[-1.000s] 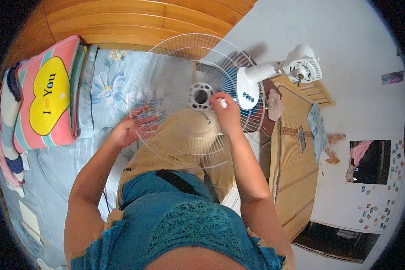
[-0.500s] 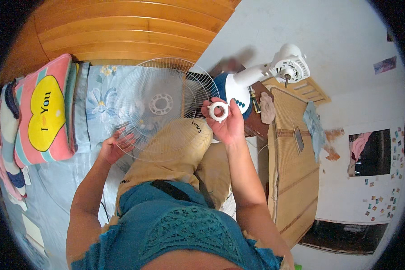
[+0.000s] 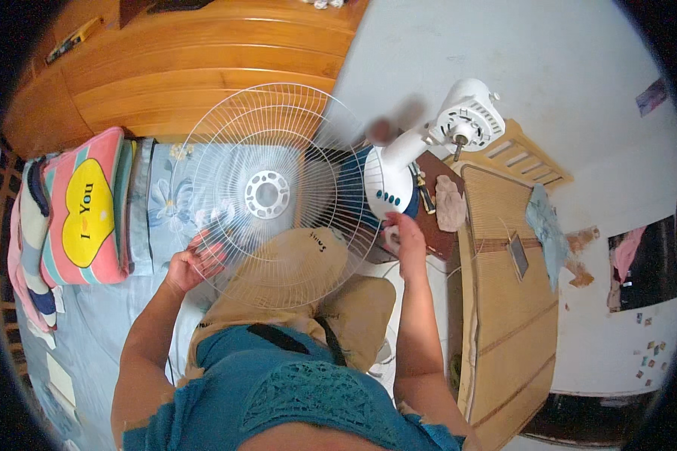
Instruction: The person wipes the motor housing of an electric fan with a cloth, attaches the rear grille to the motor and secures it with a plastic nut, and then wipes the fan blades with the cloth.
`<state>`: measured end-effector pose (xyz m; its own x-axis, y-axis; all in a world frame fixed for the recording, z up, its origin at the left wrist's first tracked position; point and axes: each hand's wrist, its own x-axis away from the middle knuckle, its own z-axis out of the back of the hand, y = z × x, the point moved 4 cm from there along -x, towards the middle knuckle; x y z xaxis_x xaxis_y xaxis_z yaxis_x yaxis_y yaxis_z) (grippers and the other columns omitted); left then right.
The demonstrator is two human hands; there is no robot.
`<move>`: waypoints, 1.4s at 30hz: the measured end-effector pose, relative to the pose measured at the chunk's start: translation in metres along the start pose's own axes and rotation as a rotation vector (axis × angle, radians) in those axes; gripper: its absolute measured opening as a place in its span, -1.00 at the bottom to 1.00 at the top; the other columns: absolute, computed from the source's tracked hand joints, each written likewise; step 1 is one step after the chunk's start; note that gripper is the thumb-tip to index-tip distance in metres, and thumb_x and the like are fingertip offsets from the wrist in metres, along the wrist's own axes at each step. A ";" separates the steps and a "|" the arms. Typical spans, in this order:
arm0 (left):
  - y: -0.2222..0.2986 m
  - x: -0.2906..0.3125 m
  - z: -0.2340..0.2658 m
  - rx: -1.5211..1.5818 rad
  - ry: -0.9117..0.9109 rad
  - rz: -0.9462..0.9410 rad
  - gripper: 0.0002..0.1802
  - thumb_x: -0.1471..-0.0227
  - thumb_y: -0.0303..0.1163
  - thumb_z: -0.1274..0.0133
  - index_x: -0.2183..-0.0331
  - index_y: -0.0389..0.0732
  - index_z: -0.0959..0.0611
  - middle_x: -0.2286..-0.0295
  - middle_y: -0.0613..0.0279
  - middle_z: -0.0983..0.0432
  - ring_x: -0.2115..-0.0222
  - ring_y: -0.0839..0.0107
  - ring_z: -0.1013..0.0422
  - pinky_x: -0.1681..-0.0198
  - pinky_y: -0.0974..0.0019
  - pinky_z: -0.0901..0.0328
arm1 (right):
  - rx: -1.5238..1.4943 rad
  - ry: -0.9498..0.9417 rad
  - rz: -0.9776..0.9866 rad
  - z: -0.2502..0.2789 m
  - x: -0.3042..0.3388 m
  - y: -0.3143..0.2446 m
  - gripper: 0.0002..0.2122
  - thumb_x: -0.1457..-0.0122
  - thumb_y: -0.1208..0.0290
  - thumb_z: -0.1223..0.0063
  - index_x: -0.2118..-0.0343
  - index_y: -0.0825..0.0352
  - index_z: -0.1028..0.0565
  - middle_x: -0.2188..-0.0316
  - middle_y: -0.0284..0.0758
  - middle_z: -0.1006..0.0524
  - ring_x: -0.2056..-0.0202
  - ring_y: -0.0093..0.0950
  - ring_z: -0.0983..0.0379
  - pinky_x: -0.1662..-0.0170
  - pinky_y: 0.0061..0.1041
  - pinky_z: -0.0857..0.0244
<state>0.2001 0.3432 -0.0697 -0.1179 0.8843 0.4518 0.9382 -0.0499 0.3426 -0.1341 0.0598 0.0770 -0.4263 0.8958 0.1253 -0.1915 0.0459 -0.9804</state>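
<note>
A round white wire fan guard (image 3: 250, 195) stands tilted over my lap, its ring-shaped hub in the middle. My left hand (image 3: 195, 261) holds its lower left edge, with the fingers behind the wires. To the right of the guard, my right hand (image 3: 408, 244) is closed on a white plastic ring nut (image 3: 390, 241), which is partly hidden by the fingers and slightly blurred. Beyond that hand is the white fan body (image 3: 390, 180), leaning to the right. Its motor head (image 3: 466, 116) has no blade or guard, and the metal shaft (image 3: 459, 149) is bare.
The fan base rests on a dark red-brown stand (image 3: 440, 177) beside a crumpled beige cloth (image 3: 450, 204) and a screwdriver-like tool (image 3: 426, 195). Folded bedding (image 3: 90, 210) lies on the bed at left. A woven mat (image 3: 511, 316) covers a surface at right, holding a phone-like slab (image 3: 518, 255).
My right hand has moved down and to the right with the ring nut, turning so the nut is less visible. The guard now faces me more fully. The view has shifted slightly.
</note>
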 end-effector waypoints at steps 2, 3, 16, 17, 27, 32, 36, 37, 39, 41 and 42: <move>-0.001 -0.006 -0.005 -0.009 0.038 -0.012 -0.14 0.44 -0.59 0.17 -0.06 0.10 -0.29 0.02 0.01 -0.24 0.02 0.01 -0.22 0.01 -0.14 -0.13 | -0.091 -0.199 0.034 0.000 -0.005 0.007 -0.69 -0.16 0.18 0.13 0.20 0.32 -0.42 0.35 -0.40 -0.45 0.36 -0.57 -0.39 0.32 -0.62 -0.27; -0.002 -0.007 -0.009 -0.021 0.061 -0.019 -0.15 0.43 -0.60 0.17 -0.05 0.11 -0.29 0.03 0.01 -0.24 0.03 0.01 -0.22 0.01 -0.14 -0.14 | 0.019 -0.196 0.118 0.000 -0.010 0.008 -0.71 -0.14 0.21 0.10 0.20 0.33 -0.42 0.35 -0.38 -0.45 0.34 -0.55 -0.39 0.28 -0.59 -0.27; 0.008 -0.028 -0.035 0.044 0.092 -0.209 -0.22 0.42 -0.67 0.19 0.03 0.11 -0.39 -0.02 0.03 -0.18 -0.01 0.05 -0.18 -0.03 -0.22 -0.08 | 0.335 -0.086 0.469 0.011 0.021 -0.033 -0.72 -0.03 0.45 0.01 0.17 0.38 -0.37 0.28 -0.12 -0.44 0.23 -0.27 -0.42 0.15 -0.42 -0.28; 0.010 -0.029 -0.027 0.035 0.048 -0.202 -0.22 0.40 -0.67 0.20 0.02 0.09 -0.37 -0.02 0.03 -0.19 0.00 0.08 -0.20 -0.03 -0.21 -0.09 | 0.281 -0.082 0.459 0.006 0.022 -0.036 -0.72 -0.04 0.45 0.01 0.16 0.38 -0.36 0.28 -0.13 -0.44 0.23 -0.28 -0.42 0.15 -0.43 -0.28; 0.013 0.004 -0.035 0.011 -0.114 -0.187 -0.21 0.39 -0.68 0.21 -0.01 0.05 -0.33 0.02 0.01 -0.24 0.00 0.06 -0.19 -0.03 -0.21 -0.09 | 0.212 -0.038 0.282 -0.015 0.062 -0.056 -0.67 -0.07 0.55 0.02 0.05 0.33 -0.35 0.44 -0.49 -0.36 0.49 -0.76 -0.27 0.47 -0.77 -0.17; 0.022 0.022 -0.088 -0.053 -0.257 -0.270 -0.20 0.37 -0.68 0.21 -0.04 0.04 -0.28 0.01 -0.06 -0.21 -0.03 0.03 -0.16 -0.06 -0.14 -0.07 | 0.117 0.033 0.182 0.009 0.072 -0.073 -0.74 -0.10 0.45 0.00 0.12 0.32 -0.44 0.45 -0.47 -0.45 0.47 -0.73 -0.31 0.42 -0.74 -0.20; 0.023 0.013 -0.149 -0.044 -0.339 -0.275 -0.28 0.28 -0.65 0.22 -0.05 -0.06 -0.25 0.00 -0.13 -0.20 -0.04 0.01 -0.15 -0.08 -0.10 -0.06 | -0.046 0.185 0.253 0.046 0.068 -0.077 -0.75 -0.13 0.41 0.05 0.14 0.37 -0.43 0.36 -0.41 -0.50 0.46 -0.67 -0.38 0.43 -0.68 -0.31; 0.020 0.009 -0.169 -0.107 -0.365 -0.298 -0.29 0.23 -0.63 0.23 -0.08 -0.09 -0.21 0.00 -0.16 -0.18 -0.04 0.00 -0.14 -0.08 -0.07 -0.07 | -0.069 0.211 0.259 0.063 0.066 -0.076 -0.75 -0.14 0.41 0.05 0.14 0.38 -0.43 0.35 -0.40 -0.50 0.46 -0.67 -0.38 0.43 -0.68 -0.32; 0.011 -0.009 -0.196 -0.180 -0.370 -0.294 -0.24 0.24 -0.62 0.22 -0.10 -0.05 -0.16 -0.02 -0.15 -0.16 -0.04 -0.01 -0.14 -0.09 -0.08 -0.06 | -0.210 0.365 0.265 0.084 0.064 -0.068 -0.75 -0.15 0.39 0.07 0.16 0.41 -0.43 0.30 -0.33 -0.50 0.44 -0.62 -0.41 0.42 -0.65 -0.33; 0.001 -0.021 -0.227 -0.270 -0.346 -0.311 -0.22 0.23 -0.59 0.19 -0.13 -0.03 -0.12 -0.02 -0.15 -0.15 -0.02 -0.02 -0.15 -0.09 -0.06 -0.07 | -0.273 0.368 0.258 0.112 0.058 -0.054 -0.74 -0.14 0.38 0.06 0.16 0.41 -0.42 0.29 -0.30 -0.50 0.43 -0.59 -0.42 0.42 -0.64 -0.34; -0.003 -0.028 -0.241 -0.275 -0.356 -0.322 -0.22 0.22 -0.59 0.18 -0.13 -0.03 -0.12 -0.02 -0.15 -0.16 -0.02 -0.03 -0.16 -0.09 -0.06 -0.07 | -0.306 0.368 0.251 0.127 0.053 -0.047 -0.74 -0.14 0.37 0.06 0.16 0.41 -0.42 0.29 -0.28 -0.51 0.42 -0.58 -0.43 0.42 -0.63 -0.34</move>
<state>0.1221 0.2070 0.1147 -0.2227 0.9749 -0.0012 0.7475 0.1715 0.6417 -0.2602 0.0490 0.1487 -0.0775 0.9889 -0.1267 0.1661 -0.1125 -0.9797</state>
